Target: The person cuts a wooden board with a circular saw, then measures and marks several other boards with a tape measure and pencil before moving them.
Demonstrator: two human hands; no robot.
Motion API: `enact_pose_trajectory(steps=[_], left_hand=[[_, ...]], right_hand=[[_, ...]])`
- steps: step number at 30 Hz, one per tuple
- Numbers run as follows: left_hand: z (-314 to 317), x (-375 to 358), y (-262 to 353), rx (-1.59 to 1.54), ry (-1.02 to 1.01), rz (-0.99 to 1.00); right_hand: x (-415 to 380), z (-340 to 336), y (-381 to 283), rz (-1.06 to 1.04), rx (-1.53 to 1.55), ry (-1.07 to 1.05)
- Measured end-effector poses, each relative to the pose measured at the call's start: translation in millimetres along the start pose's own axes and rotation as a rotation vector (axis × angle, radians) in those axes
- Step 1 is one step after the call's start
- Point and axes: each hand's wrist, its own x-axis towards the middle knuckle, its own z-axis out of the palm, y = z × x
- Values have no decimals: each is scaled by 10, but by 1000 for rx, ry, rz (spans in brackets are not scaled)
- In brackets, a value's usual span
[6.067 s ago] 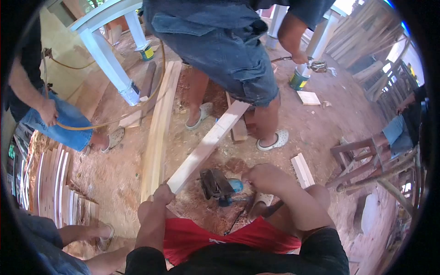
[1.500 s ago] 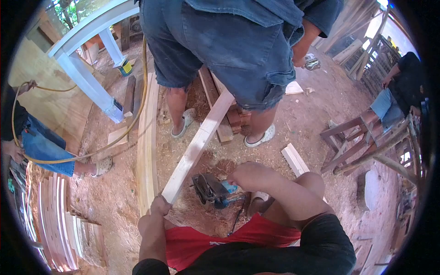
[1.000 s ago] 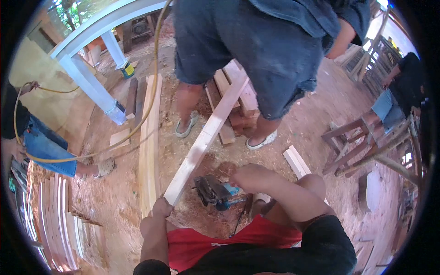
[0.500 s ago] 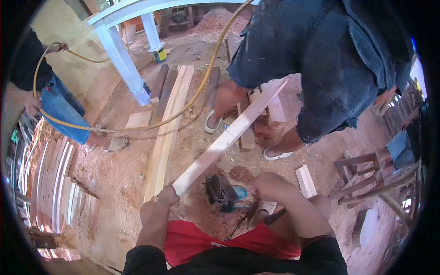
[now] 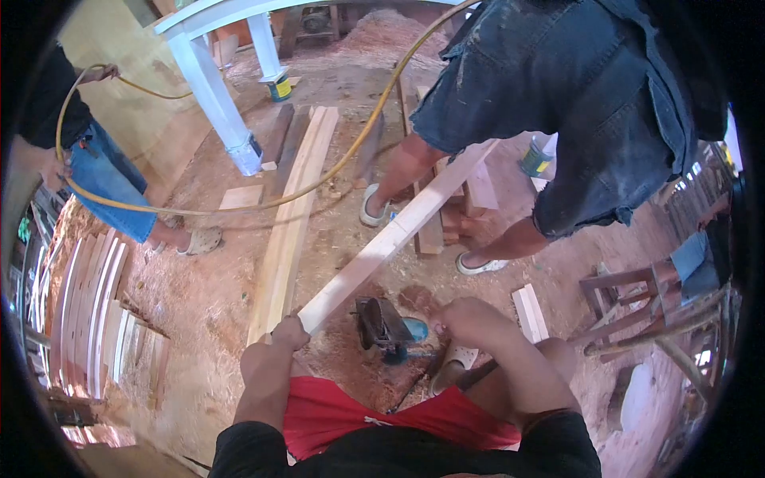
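Note:
A long pale plank (image 5: 390, 239) runs diagonally from near my lap up to a person in dark shorts. My left hand (image 5: 291, 333) is closed round its near end. My right hand (image 5: 454, 317) is curled in front of my right knee, away from the plank; whatever its fingers hold, if anything, is too small to make out. Between my hands, on the ground, sits a dark power tool (image 5: 384, 325) with a blue part. The plank's far end lies near stacked timber blocks (image 5: 480, 191), between the person's legs.
Long boards (image 5: 299, 215) lie left of the plank. A white table frame (image 5: 211, 92) stands at the upper left. A yellow hose (image 5: 351, 159) arcs across, held by a person in jeans (image 5: 115, 171). Curved boards (image 5: 92, 311) lie far left, a wooden chair frame (image 5: 625, 291) right.
The person in dark shorts has shifted to the right, and a can behind their legs has come into view. My left hand has barely moved and still grips the plank.

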Motion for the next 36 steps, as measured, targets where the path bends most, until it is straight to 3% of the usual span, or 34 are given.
enact_pose_trajectory(steps=[9, 24, 36], left_hand=[[-132, -104, 102, 2, -5, 7], [-19, -27, 25, 10, 28, 25], [-182, -99, 104, -18, -63, -29]], right_hand=[[-32, -83, -85, 85, 15, -39], [72, 73, 67, 29, 20, -25], [30, -209, -141, 111, -86, -82]])
